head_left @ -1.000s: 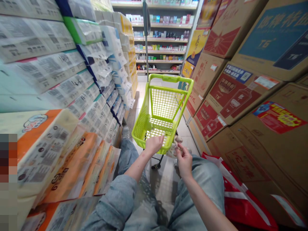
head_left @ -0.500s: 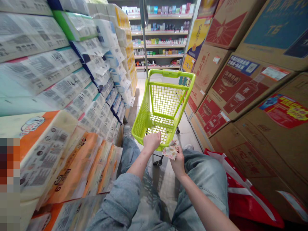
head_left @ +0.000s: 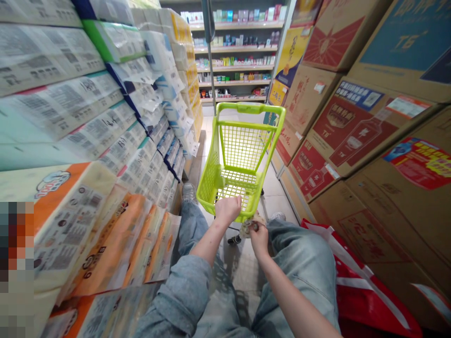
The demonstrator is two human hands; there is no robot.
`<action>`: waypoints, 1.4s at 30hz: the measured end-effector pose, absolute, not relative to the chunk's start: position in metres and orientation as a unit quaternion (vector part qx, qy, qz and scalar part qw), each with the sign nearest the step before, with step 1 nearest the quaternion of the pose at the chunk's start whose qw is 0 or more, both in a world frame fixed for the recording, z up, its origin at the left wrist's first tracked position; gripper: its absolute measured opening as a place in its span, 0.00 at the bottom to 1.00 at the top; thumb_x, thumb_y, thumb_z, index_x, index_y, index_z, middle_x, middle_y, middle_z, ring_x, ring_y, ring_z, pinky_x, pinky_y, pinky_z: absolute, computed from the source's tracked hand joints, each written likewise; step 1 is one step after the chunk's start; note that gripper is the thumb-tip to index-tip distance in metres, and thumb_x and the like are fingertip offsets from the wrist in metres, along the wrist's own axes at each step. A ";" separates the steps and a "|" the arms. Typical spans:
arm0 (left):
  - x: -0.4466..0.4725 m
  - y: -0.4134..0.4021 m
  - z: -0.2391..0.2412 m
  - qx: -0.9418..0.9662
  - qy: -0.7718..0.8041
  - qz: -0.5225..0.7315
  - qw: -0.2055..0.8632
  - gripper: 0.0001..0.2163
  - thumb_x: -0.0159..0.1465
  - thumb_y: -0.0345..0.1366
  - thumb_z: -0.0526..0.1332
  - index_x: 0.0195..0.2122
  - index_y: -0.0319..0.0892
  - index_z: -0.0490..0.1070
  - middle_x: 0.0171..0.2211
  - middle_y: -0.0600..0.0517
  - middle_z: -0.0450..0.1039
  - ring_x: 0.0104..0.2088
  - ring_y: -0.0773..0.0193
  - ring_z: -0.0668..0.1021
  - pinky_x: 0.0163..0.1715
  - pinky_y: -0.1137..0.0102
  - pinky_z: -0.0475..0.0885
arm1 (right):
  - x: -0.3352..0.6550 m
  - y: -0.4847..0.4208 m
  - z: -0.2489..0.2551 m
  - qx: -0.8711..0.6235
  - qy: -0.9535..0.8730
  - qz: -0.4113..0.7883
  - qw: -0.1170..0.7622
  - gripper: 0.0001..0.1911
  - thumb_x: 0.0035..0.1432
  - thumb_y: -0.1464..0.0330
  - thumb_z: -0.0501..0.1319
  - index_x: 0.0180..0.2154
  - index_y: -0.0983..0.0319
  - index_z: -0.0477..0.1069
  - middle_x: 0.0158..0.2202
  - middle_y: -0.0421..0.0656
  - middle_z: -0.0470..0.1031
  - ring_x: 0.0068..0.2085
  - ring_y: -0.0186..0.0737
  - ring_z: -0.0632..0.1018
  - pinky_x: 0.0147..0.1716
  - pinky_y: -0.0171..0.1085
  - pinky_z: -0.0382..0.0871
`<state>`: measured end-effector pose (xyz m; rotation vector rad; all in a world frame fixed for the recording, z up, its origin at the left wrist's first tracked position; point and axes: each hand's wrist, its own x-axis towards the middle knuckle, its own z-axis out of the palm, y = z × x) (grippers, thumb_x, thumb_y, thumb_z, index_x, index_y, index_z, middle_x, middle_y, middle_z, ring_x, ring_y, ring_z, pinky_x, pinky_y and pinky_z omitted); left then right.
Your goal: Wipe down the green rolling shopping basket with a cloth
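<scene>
Lime-green plastic cart [head_left: 243,155] stands in the aisle just ahead of the person's knees; the left hand [head_left: 228,209] is clenched on its near rim; the right hand [head_left: 260,236], just below that rim, pinches a crumpled cloth [head_left: 247,227] (its pattern too blurred to read); right of the cart, cardboard cartons [head_left: 352,126] marked "T6"; left of it, stacked tissue packs [head_left: 81,117].

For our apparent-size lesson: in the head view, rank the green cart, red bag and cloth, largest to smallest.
1. green cart and red bag: similar; the bag is nearer and cropped, so unranked.
2. cloth: clearly smallest.
</scene>
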<state>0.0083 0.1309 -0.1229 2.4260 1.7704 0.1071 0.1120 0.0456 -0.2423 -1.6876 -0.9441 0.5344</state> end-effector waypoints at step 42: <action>-0.003 0.086 -0.146 0.885 0.404 0.230 0.033 0.11 0.65 0.33 0.51 0.47 0.40 0.64 0.45 0.45 0.69 0.46 0.59 0.72 0.46 0.62 0.67 | 0.140 0.109 -0.100 -0.691 -0.617 0.063 0.371 0.19 0.63 0.62 0.44 0.43 0.62 0.69 0.49 0.50 0.72 0.52 0.46 0.69 0.53 0.47 0.58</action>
